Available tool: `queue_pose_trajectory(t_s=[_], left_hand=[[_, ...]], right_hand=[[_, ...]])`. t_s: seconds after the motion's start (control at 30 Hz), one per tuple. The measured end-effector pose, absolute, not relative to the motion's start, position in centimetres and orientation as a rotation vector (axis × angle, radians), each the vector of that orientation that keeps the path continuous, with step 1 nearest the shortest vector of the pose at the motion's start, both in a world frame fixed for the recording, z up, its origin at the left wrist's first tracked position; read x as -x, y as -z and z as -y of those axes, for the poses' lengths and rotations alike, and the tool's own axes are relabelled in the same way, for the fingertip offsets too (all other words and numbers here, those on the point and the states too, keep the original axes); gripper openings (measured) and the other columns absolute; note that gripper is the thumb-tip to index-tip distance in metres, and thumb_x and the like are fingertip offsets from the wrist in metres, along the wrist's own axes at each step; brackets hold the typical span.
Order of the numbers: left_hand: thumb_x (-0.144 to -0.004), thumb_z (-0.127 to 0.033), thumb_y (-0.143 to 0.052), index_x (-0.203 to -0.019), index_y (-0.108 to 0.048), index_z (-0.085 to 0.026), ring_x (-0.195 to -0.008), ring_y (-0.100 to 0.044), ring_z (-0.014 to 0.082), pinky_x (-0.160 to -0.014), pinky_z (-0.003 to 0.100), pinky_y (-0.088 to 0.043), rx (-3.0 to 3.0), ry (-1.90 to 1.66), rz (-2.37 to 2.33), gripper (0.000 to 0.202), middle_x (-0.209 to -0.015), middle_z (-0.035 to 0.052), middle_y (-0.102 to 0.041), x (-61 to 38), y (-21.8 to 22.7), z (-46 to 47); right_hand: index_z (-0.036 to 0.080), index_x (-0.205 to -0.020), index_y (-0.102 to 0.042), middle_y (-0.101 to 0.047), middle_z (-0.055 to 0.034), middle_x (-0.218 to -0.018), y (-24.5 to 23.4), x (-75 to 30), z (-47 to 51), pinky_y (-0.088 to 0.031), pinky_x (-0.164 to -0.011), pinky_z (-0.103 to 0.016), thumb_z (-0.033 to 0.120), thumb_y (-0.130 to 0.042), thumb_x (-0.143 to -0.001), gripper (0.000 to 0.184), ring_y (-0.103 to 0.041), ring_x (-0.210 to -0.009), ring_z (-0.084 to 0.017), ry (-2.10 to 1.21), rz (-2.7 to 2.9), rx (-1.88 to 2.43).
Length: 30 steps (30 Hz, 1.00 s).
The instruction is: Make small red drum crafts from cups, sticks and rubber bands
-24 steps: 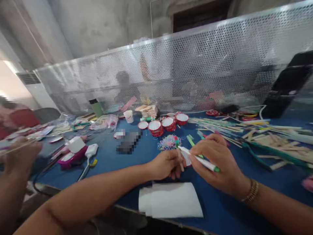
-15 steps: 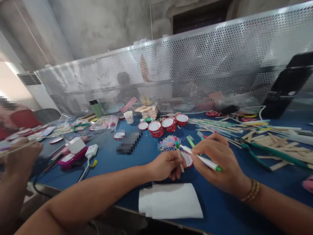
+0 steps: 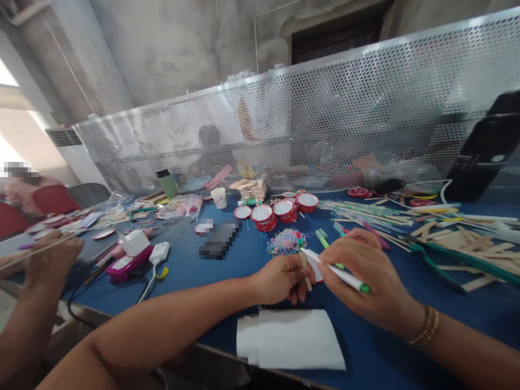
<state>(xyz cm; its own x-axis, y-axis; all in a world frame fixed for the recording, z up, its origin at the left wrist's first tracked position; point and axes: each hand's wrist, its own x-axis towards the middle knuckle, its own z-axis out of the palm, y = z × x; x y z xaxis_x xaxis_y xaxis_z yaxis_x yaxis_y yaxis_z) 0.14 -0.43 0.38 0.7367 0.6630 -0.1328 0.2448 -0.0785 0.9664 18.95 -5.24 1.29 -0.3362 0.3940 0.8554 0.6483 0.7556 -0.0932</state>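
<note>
Between the thumb and fingers of my left hand (image 3: 282, 279) is a flat wooden craft stick (image 3: 305, 268), its upper end coloured red, white and green. My right hand (image 3: 361, 271) grips a white marker (image 3: 345, 275) with a green end, its tip at the coloured part of the stick. A round red-rimmed white disc (image 3: 316, 269) shows partly behind my hands. Just beyond lies a heap of small coloured rubber bands (image 3: 284, 241). Green markers (image 3: 323, 238) rest beside the heap. Folded white paper (image 3: 290, 338) lies in front of my left hand.
Behind the heap stand several small red drums (image 3: 263, 216) and a paper cup (image 3: 219, 197). To the right are green-handled pliers (image 3: 441, 268) and loose wooden sticks (image 3: 471, 246). A purple device (image 3: 128, 264) and another person's hand (image 3: 54, 257) are at the left. A perforated screen (image 3: 268, 130) closes the back.
The whole view has shifted slightly, so things appear a little further right and lower. My marker tip has stayed by the stick's coloured end, and both grips are unchanged.
</note>
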Motion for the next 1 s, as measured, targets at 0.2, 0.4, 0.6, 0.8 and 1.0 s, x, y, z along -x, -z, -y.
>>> queue_pose_trajectory(t_s=[0.2,0.4,0.6,0.8,1.0], left_hand=[[-0.094,-0.044,-0.045,-0.081,-0.051,-0.016,-0.035,-0.043,0.0058,-0.037,0.017,-0.032,-1.631,-0.412,-0.733,0.031,-0.050,-0.0048,-0.053,-0.13,-0.09,0.33],[-0.092,-0.049,-0.048,-0.077,-0.050,-0.016,-0.035,-0.044,0.0056,-0.037,0.017,-0.031,-1.650,-0.413,-0.731,0.036,-0.050,-0.0043,-0.054,-0.14,-0.25,0.35],[-0.095,-0.041,-0.045,-0.078,-0.051,-0.016,-0.035,-0.043,0.0055,-0.037,0.017,-0.032,-1.635,-0.407,-0.754,0.031,-0.049,-0.0047,-0.053,-0.24,-0.53,0.54],[-0.093,-0.047,-0.048,-0.079,-0.051,-0.016,-0.035,-0.043,0.0057,-0.037,0.017,-0.032,-1.628,-0.415,-0.748,0.034,-0.049,-0.0046,-0.053,-0.20,-0.37,0.48],[-0.093,-0.048,-0.048,-0.080,-0.051,-0.016,-0.035,-0.044,0.0054,-0.037,0.017,-0.032,-1.618,-0.417,-0.743,0.036,-0.049,-0.0045,-0.053,-0.20,-0.27,0.47]], right_hand=[[0.022,-0.084,-0.057,-0.066,0.0027,-0.073,-1.33,-18.97,5.25,-0.037,-0.083,-0.040,0.015,-0.062,-0.084,0.008,-0.061,-0.065,-0.015,0.385,1.893,0.759],[0.022,-0.080,-0.056,-0.064,0.0034,-0.070,-1.43,-18.83,5.31,-0.036,-0.080,-0.039,0.016,-0.059,-0.086,0.010,-0.060,-0.065,-0.015,0.317,1.963,0.798],[0.022,-0.083,-0.057,-0.065,0.0028,-0.073,-1.42,-18.88,5.38,-0.037,-0.082,-0.039,0.016,-0.061,-0.085,0.008,-0.059,-0.064,-0.014,0.368,1.909,0.784],[0.022,-0.082,-0.057,-0.065,0.0028,-0.071,-1.45,-18.86,5.39,-0.036,-0.083,-0.039,0.016,-0.059,-0.086,0.008,-0.059,-0.065,-0.014,0.352,1.941,0.812],[0.023,-0.083,-0.057,-0.066,0.0031,-0.072,-1.54,-18.78,5.52,-0.037,-0.083,-0.039,0.017,-0.059,-0.086,0.007,-0.060,-0.064,-0.014,0.349,1.914,0.800]])
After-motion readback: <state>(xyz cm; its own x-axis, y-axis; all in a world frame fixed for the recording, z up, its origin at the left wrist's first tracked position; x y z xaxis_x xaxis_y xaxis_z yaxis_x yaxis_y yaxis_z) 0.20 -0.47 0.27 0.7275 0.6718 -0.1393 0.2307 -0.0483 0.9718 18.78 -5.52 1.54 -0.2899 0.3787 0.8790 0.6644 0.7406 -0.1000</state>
